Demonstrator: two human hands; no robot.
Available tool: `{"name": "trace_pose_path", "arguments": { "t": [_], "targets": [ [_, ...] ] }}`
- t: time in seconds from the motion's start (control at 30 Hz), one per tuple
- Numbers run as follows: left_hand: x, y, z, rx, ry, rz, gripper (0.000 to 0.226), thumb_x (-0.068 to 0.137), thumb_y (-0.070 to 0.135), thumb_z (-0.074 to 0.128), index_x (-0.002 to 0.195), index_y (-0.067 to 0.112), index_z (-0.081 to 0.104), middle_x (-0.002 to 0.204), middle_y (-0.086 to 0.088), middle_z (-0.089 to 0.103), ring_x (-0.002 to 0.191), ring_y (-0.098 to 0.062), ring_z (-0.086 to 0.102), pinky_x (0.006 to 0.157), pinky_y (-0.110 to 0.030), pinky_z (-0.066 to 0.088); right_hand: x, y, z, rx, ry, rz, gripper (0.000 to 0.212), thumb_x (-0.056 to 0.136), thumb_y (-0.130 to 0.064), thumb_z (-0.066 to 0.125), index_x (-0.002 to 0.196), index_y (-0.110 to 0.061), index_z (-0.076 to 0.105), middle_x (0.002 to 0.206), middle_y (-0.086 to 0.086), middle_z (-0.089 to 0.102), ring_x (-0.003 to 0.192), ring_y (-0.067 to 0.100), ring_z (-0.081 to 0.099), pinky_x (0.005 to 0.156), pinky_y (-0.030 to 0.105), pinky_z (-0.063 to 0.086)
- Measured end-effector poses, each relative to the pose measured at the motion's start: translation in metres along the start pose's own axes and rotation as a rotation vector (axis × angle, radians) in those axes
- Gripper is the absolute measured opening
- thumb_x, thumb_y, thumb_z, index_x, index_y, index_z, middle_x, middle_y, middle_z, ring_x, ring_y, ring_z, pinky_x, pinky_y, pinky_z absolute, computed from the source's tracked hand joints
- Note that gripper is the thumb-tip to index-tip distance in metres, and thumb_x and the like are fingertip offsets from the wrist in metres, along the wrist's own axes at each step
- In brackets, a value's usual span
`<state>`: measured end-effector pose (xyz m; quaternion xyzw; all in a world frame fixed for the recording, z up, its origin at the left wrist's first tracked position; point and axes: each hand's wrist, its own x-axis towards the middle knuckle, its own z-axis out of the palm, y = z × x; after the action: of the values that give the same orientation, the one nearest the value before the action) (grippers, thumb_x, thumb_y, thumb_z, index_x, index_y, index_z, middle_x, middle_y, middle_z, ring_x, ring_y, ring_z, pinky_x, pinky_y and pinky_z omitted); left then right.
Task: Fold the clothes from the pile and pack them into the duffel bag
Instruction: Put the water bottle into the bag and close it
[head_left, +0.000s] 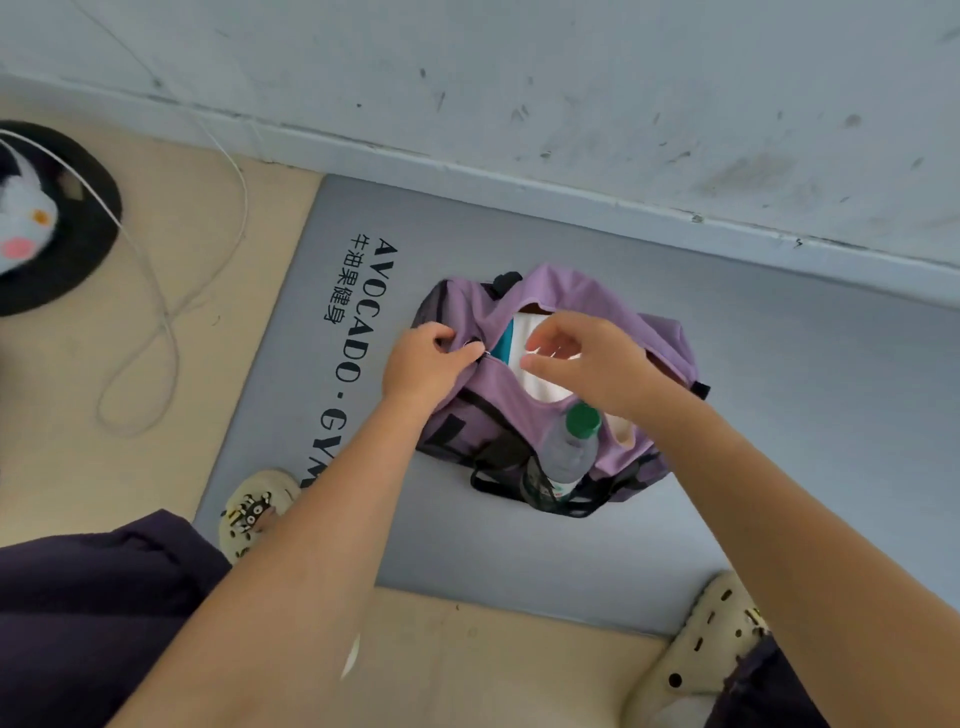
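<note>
A purple duffel bag (509, 415) with black straps lies on a grey mat (779, 415). Its top is partly open, and folded white cloth (540, 387) with a teal piece (504, 344) shows inside. My left hand (423, 364) grips the bag's fabric at the left end of the opening, by the zip. Over the opening hovers my right hand (582, 358), fingers loosely curved and nothing held in them. A plastic bottle with a green cap (571, 447) stands in the bag's mesh side pocket.
The mat bears the print "AVOCADO GYM" (358, 353) and lies against a scuffed white wall (571, 104). A white cord (161, 322) loops on the beige floor to the left, near a black round cushion with a plush toy (31, 223). My feet wear cream clogs (711, 639).
</note>
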<state>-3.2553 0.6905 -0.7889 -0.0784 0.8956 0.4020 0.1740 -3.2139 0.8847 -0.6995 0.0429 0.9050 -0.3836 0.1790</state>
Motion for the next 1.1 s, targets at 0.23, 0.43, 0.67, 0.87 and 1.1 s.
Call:
{"name": "trace_pose_path", "arguments": {
  "t": [0.23, 0.43, 0.67, 0.87, 1.1],
  "targets": [
    [0.012, -0.009, -0.008, -0.075, -0.028, 0.022, 0.01, 0.083, 0.026, 0.076, 0.077, 0.027, 0.068, 0.084, 0.009, 0.066, 0.083, -0.013, 0.063, 0.076, -0.027, 0.048, 0.042, -0.021, 0.031, -0.007, -0.036, 0.019, 0.024, 0.089, -0.013, 0.064, 0.111, -0.02, 0.068, 0.094, -0.001, 0.069, 0.087, 0.014, 0.064, 0.082, 0.026, 0.05],
    [0.007, -0.022, -0.028, -0.455, -0.106, -0.062, 0.006, 0.089, 0.016, 0.069, 0.084, 0.017, 0.07, 0.079, 0.005, 0.068, 0.075, -0.009, 0.062, 0.063, -0.021, 0.054, 0.061, -0.027, 0.06, -0.059, -0.127, 0.026, 0.045, 0.085, -0.035, 0.073, 0.126, -0.022, 0.062, 0.071, -0.015, 0.049, 0.065, 0.0, 0.045, 0.059, 0.014, 0.032],
    [0.001, -0.026, -0.036, -0.724, -0.134, -0.117, 0.006, 0.093, 0.007, 0.063, 0.089, 0.011, 0.061, 0.079, -0.001, 0.068, 0.072, -0.014, 0.063, 0.057, -0.023, 0.053, 0.062, -0.025, 0.065, -0.007, -0.04, 0.037, 0.026, 0.08, -0.032, 0.078, 0.086, -0.015, 0.059, 0.067, -0.005, 0.055, 0.058, 0.007, 0.046, 0.054, 0.015, 0.035],
    [0.004, -0.011, -0.043, -0.524, -0.209, 0.01, 0.007, 0.088, 0.021, 0.071, 0.09, 0.019, 0.064, 0.071, 0.003, 0.064, 0.055, -0.008, 0.057, 0.054, -0.023, 0.049, 0.055, -0.02, 0.054, 0.049, -0.065, 0.127, 0.01, 0.085, -0.01, 0.071, 0.09, -0.015, 0.065, 0.073, 0.0, 0.071, 0.061, 0.009, 0.06, 0.069, 0.026, 0.052],
    [0.002, -0.006, -0.036, -0.334, -0.274, 0.094, 0.037, 0.081, 0.039, 0.077, 0.112, 0.019, 0.072, 0.084, 0.02, 0.064, 0.074, 0.009, 0.056, 0.063, -0.007, 0.039, 0.049, -0.028, 0.039, 0.289, -0.074, 0.087, 0.018, 0.087, 0.0, 0.067, 0.09, -0.018, 0.066, 0.078, 0.002, 0.072, 0.065, 0.009, 0.066, 0.065, 0.018, 0.054]
  ]
}}
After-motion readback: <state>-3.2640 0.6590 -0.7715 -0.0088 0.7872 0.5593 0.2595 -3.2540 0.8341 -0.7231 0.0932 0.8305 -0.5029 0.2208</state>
